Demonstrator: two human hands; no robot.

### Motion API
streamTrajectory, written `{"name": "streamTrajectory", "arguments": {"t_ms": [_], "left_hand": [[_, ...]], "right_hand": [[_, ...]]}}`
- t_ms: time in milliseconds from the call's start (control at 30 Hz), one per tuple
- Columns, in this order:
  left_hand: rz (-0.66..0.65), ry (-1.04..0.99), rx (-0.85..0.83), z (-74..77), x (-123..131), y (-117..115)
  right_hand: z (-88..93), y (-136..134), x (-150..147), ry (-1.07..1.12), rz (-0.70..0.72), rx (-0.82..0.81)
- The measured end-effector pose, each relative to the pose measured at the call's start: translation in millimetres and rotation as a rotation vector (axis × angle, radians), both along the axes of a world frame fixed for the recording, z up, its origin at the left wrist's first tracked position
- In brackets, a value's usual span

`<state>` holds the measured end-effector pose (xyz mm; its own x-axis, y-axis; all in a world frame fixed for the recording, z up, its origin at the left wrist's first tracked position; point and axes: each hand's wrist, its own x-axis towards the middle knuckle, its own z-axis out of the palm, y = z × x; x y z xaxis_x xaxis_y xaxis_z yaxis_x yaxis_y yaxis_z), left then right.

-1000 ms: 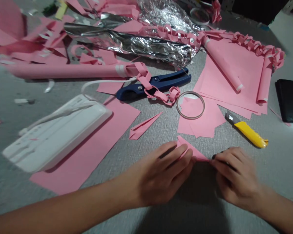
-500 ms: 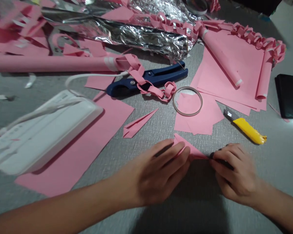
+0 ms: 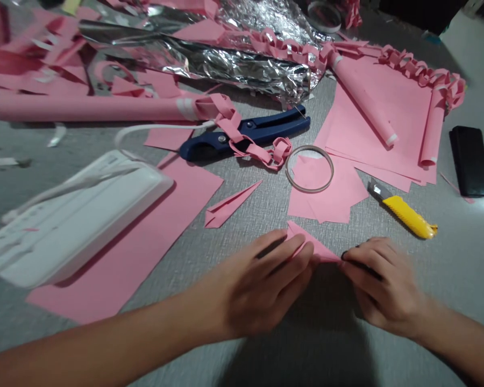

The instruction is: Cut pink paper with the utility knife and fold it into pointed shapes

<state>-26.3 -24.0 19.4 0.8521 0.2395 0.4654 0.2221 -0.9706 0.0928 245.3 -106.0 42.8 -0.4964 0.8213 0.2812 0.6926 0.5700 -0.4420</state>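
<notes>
A small folded piece of pink paper [image 3: 320, 248] is held between both hands just above the grey table. My left hand [image 3: 272, 279] is closed on its wide left end, fingers lying across the front. The fingertips of my right hand [image 3: 381, 282] pinch its pointed right tip, and that tip is partly hidden by them. Just beyond my left hand lies a similar folded pink paper piece [image 3: 228, 208], narrow and pointed. Flat pink paper [image 3: 339, 196] with a thin tape ring [image 3: 331, 166] on it lies beyond the hands.
At left a white power bank [image 3: 89, 215] with a cable rests on a pink sheet [image 3: 145, 258]. Dark blue cutters [image 3: 262, 129], a pink paper chain [image 3: 262, 153] and crumpled foil [image 3: 242, 70] lie farther back. A yellow utility knife [image 3: 407, 215] and black phone [image 3: 470, 161] are at right.
My right hand has shifted slightly left at the paper's tip. The left hand keeps its grip, and the camera view has turned a little.
</notes>
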Motion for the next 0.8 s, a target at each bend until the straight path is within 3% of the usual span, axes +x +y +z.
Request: {"name": "streamTrajectory", "arguments": {"t_ms": [133, 800], "left_hand": [[0.0, 0.024, 0.012, 0.1, 1.1, 1.0], [0.034, 0.044, 0.074, 0.2, -2.7, -6.1]], "right_hand": [[-3.3, -0.9, 0.2, -0.063, 0.052, 0.002], [4.7, 3.9, -4.7, -0.001, -0.007, -0.038]]}}
